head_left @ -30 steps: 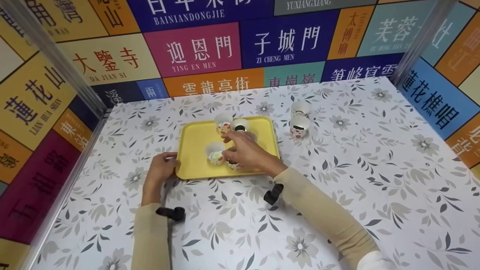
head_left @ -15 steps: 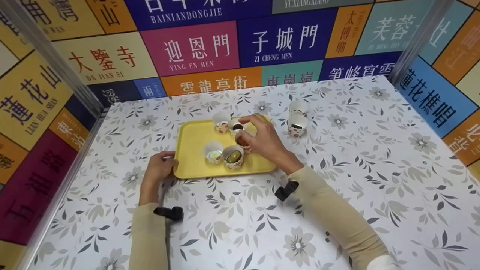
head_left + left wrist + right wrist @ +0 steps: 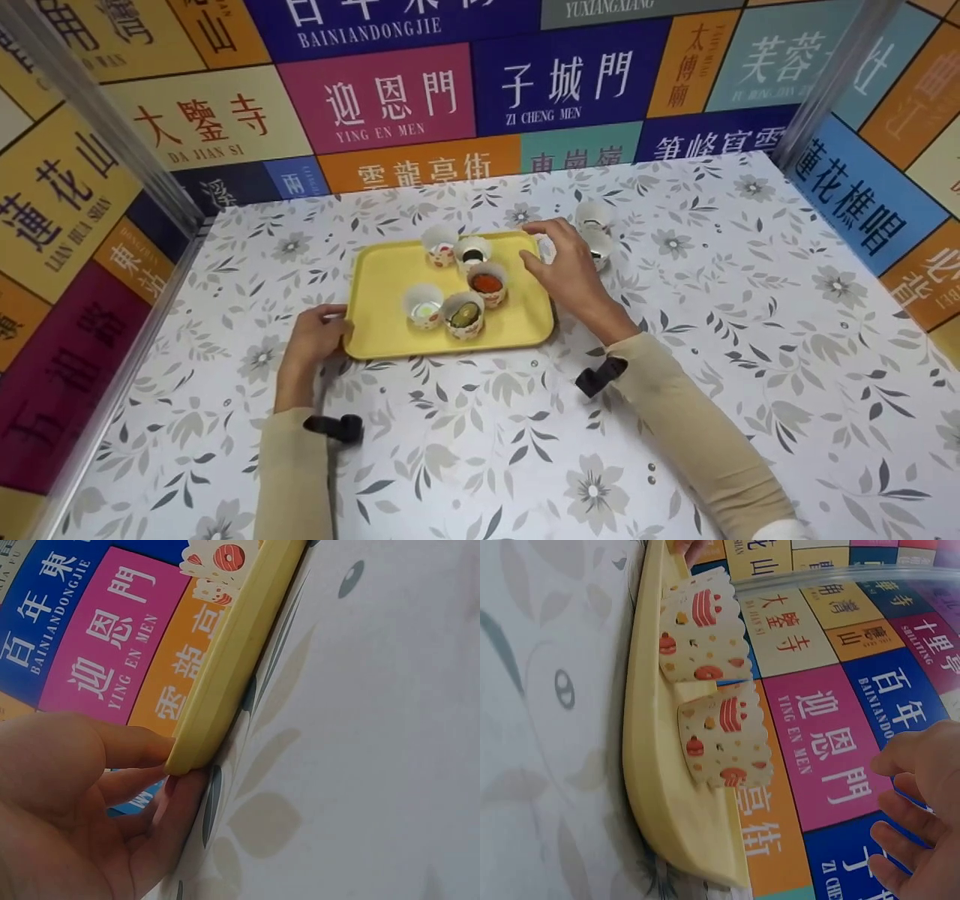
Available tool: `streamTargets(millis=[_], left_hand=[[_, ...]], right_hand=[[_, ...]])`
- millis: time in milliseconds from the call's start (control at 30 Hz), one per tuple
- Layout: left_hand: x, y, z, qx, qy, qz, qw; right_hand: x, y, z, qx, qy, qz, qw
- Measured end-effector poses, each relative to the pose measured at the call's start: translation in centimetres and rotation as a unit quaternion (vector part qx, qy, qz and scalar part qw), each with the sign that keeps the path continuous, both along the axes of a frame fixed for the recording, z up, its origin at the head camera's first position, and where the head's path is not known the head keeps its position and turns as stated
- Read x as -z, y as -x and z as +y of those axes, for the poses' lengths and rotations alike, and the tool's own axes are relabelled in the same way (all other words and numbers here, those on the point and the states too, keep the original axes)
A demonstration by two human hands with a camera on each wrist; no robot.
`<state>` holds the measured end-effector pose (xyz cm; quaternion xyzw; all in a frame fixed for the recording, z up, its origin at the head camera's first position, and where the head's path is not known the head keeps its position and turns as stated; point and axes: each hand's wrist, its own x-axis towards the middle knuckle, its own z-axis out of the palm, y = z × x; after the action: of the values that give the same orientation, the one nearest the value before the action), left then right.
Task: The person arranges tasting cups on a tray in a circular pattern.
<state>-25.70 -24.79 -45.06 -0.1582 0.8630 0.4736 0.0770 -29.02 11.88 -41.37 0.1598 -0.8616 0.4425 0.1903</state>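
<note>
My left hand [image 3: 313,336] holds the left edge of a yellow tray [image 3: 379,289]. In the left wrist view its thumb [image 3: 139,745] lies at the rim with the fingers below. Several printed paper baking cups stand on the tray. One cup [image 3: 489,283] contains something orange-red, another [image 3: 463,315] a greenish oval thing. A third cup [image 3: 424,306] shows a pale green bit inside; behind are a cup with a dark piece [image 3: 473,255] and one with red inside [image 3: 440,246]. My right hand [image 3: 568,268] hovers over the tray's right edge, fingers apart and holding nothing.
Two more paper cups, a rear one [image 3: 593,214] and a nearer one [image 3: 601,246] partly behind my right hand, stand on the table right of the tray. The flower-patterned tabletop [image 3: 480,450] meets walls of coloured name panels [image 3: 379,97] at the back and sides.
My right hand has moved from over the cups to the tray's right edge, uncovering the greenish and orange-red cups. My left hand stays at the tray's left edge.
</note>
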Motion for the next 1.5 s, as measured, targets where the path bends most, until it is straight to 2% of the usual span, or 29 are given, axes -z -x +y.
streamTargets(millis=[467, 933, 1033, 1233, 1367, 1500], left_hand=[[0.2, -0.3, -0.3, 0.011, -0.008, 0.001, 0.9999], [0.0, -0.2, -0.3, 0.010, 0.006, -0.002, 0.9999], [-0.1, -0.1, -0.3, 0.014, 0.007, -0.003, 0.9999], [-0.1, 0.0, -0.2, 0.016, 0.015, -0.010, 0.9997], [0.1, 0.0, -0.1, 0.016, 0.009, -0.010, 0.9998], [0.1, 0.1, 0.0, 0.014, 0.002, 0.001, 0.9999]], right_hand=[[-0.2, 1.8, 4.3, 0.058, -0.018, -0.006, 0.9981], [1.7, 3.4, 7.9, 0.084, -0.034, -0.052, 0.9945], [2.2, 3.6, 8.3, 0.101, -0.039, -0.076, 0.9913], [3.1, 3.8, 9.0, 0.121, -0.059, -0.153, 0.9790], [3.3, 3.9, 9.4, 0.119, -0.068, -0.186, 0.9730], [3.4, 4.1, 9.7, 0.105, -0.049, -0.216, 0.9694]])
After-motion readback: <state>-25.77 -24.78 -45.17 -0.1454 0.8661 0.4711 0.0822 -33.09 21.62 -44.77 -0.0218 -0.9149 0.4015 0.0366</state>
